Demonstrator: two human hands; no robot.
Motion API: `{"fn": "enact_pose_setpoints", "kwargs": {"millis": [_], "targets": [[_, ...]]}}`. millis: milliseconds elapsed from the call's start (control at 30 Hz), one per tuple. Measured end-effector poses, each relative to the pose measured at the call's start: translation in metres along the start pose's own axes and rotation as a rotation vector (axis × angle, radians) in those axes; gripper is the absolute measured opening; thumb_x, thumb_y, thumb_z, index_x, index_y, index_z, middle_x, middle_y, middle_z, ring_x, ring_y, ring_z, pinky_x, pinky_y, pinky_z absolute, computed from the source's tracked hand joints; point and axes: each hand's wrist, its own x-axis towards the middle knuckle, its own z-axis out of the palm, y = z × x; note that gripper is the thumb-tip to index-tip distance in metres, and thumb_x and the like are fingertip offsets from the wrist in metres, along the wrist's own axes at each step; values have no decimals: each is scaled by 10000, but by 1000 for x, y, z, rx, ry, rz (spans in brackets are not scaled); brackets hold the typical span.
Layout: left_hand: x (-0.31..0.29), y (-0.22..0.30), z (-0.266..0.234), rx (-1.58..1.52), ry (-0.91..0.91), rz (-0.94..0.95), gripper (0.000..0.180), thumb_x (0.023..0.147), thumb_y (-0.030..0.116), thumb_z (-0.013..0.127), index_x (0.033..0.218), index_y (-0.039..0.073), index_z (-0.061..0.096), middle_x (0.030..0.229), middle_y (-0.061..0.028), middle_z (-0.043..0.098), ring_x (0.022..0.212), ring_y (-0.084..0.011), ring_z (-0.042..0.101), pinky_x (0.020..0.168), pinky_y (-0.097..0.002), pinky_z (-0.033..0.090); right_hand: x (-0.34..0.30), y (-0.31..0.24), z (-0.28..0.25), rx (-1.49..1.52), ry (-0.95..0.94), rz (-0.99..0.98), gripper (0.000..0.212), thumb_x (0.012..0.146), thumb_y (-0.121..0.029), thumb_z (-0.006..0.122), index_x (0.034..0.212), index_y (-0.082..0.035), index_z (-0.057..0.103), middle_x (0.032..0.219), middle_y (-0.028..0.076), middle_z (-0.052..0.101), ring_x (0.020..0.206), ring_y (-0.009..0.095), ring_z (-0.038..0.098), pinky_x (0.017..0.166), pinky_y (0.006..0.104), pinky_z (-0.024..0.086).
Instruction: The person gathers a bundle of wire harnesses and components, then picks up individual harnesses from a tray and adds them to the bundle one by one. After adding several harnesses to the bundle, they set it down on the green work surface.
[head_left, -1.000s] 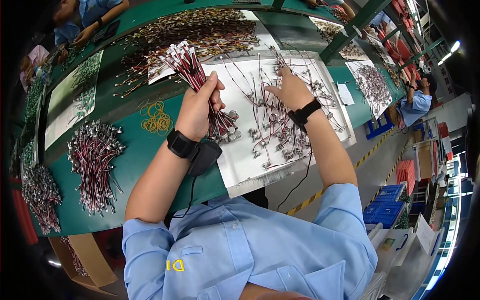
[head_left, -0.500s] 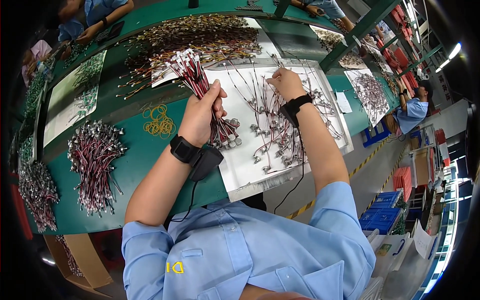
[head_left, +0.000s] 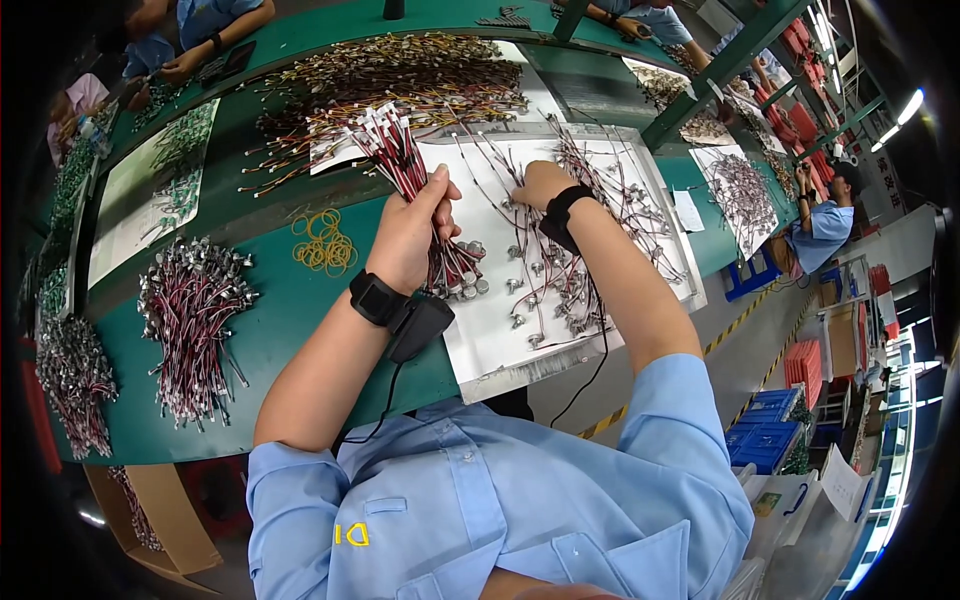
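Two hands work at the bench [head_left: 300,390], seen from the head camera. Left hand [head_left: 412,240] is closed around one bundle of red and black wires [head_left: 400,172], whose white plugs [head_left: 380,128] stick up above the fist and whose round metal ends [head_left: 464,275] hang below it, over the left side of one white tray [head_left: 540,368]. Right hand [head_left: 545,187] is bent low over the tray, to the right of the bundle, among loose wires [head_left: 575,295] too many to count; its fingertips are mostly hidden, so I cannot tell whether it pinches one. Each wrist wears one black strap. Left of the left forearm lie two piles of similar wires, one nearer [head_left: 195,325] and one farther out [head_left: 72,385]. Between the nearer pile and the left hand sits one cluster of yellow rubber bands [head_left: 325,243], overlapping too much to count.
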Motion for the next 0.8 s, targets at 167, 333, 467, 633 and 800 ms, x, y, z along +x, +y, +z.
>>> {"fn": "enact_pose_setpoints", "kwargs": {"millis": [167,333,467,633,800], "targets": [[0,-3,-3,-14,16,-5,370,919,379,543,770,41,566,552,27,431,479,-84,429,587,-285,451,17,19,2,162,215,70,474,772,-389,632,847,78,619,903,271,627,880,373,614,814,410,478],[0,-2,-2,-20,7,-5,370,916,377,548,771,38,565,552,24,433,480,-85,429,584,-289,452,32,33,-5,516,323,143,499,763,-412,653,835,79,601,888,268,626,843,364,618,786,407,476],[-2,-1,-9,-25,48,-16,364,916,371,549,772,38,564,551,24,435,482,-86,433,583,-289,451,17,-26,-21,393,214,43,523,747,-436,672,853,72,602,873,235,637,814,352,621,760,401,477],[1,-3,-4,-25,30,-17,353,918,363,548,778,39,564,551,24,434,484,-88,434,580,-287,450,29,-38,0,51,200,-66,540,717,-453,696,860,61,606,857,220,639,776,354,618,737,404,477],[3,-2,-3,-50,52,-25,335,922,346,546,796,36,567,561,27,436,487,-87,433,574,-284,446,41,-32,7,106,-11,-93,448,742,-356,671,898,60,614,876,202,648,822,334,634,734,392,493]]}}
